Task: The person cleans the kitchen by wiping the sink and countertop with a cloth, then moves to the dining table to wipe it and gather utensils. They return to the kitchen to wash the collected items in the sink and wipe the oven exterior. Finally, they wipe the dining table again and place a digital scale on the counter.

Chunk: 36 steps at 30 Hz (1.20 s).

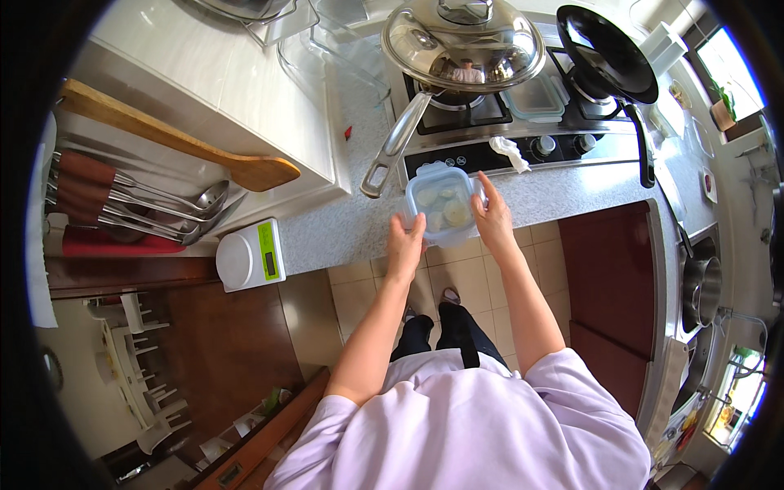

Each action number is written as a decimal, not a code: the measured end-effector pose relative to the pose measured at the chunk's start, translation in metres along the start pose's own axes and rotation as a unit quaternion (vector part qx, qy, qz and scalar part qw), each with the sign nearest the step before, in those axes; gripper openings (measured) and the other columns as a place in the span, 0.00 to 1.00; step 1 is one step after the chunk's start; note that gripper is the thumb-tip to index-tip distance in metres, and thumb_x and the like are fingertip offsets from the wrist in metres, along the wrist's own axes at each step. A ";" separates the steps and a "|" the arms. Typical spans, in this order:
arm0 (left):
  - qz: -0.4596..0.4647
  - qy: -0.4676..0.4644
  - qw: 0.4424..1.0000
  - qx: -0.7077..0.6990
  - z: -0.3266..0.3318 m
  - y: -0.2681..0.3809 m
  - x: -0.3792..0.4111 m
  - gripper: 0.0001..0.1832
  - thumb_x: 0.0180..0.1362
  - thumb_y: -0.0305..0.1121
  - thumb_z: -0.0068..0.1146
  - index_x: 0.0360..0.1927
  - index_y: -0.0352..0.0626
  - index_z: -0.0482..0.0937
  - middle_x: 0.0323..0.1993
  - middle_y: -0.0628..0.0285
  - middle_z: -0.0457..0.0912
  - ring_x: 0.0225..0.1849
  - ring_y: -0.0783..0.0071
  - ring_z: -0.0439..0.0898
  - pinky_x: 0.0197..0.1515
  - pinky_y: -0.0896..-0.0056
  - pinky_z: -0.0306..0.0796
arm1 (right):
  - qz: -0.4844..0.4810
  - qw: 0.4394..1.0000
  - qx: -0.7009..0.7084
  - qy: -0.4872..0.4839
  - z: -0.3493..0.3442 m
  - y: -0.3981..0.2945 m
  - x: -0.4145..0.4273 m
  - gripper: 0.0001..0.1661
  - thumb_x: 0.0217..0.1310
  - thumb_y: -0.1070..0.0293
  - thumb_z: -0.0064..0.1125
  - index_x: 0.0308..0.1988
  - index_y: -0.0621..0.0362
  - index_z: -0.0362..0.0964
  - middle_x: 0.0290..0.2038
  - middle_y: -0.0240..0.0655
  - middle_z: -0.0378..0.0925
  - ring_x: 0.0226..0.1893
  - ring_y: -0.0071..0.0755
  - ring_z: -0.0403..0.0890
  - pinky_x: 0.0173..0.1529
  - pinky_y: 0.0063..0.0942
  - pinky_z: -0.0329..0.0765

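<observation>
Between both hands is a square, clear food container [442,202] with a translucent lid and side clips. Several pale round pieces of food show through it, but I cannot tell what they are. My left hand [407,245] grips its lower left corner. On its right side, my right hand [492,211] holds the edge near a clip. Just beyond stands a gas stove [456,158], with a long-handled steel pan under a domed metal lid [468,49] on the left burner. A crumpled white tissue [509,153] lies by the control knobs.
A black frying pan [606,55] rests on the right burner, its handle reaching over the counter's front edge. Another lidded container [536,101] sits between the burners. At left are a kitchen scale [250,254], a wooden spatula [263,173] and hanging steel ladles [211,196]. A sink [701,288] is at right.
</observation>
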<state>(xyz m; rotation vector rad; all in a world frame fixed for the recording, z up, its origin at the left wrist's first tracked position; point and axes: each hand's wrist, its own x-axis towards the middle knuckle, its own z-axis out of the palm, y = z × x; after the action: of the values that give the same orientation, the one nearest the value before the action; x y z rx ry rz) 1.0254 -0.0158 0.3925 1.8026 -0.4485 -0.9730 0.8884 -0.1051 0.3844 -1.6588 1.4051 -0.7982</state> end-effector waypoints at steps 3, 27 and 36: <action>0.029 -0.034 0.999 0.020 0.001 -0.019 0.020 0.17 0.52 0.41 0.53 0.38 0.37 0.69 0.32 0.62 0.74 0.31 0.79 0.73 0.32 0.76 0.67 | -0.005 1.000 0.002 -0.026 0.009 -0.003 0.001 0.25 0.56 0.58 0.47 0.51 0.59 0.62 0.42 0.52 0.71 0.41 0.54 0.72 0.44 0.39 0.68; -0.024 -0.133 0.956 -0.260 -0.091 -0.026 -0.070 0.25 0.55 0.50 0.48 0.49 0.42 0.65 0.42 0.63 0.70 0.42 0.76 0.69 0.45 0.72 0.63 | 0.186 0.920 0.301 -0.166 0.043 -0.050 -0.108 0.35 0.55 0.42 0.44 0.53 0.57 0.54 0.45 0.40 0.65 0.47 0.34 0.65 0.49 0.31 0.65; 0.027 -0.072 0.938 -0.338 -0.118 -0.016 -0.104 0.24 0.54 0.46 0.51 0.51 0.45 0.65 0.43 0.63 0.71 0.45 0.74 0.69 0.48 0.71 0.65 | 0.085 0.884 0.380 -0.261 0.014 -0.079 -0.139 0.42 0.57 0.48 0.47 0.58 0.56 0.33 0.53 0.45 0.60 0.54 0.38 0.61 0.58 0.33 0.57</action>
<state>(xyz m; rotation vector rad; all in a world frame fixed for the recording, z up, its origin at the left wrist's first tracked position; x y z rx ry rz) 1.0524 0.1313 0.4428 1.0977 -0.2073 -1.0618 0.9124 0.0385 0.4513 -1.0015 0.6974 -0.6164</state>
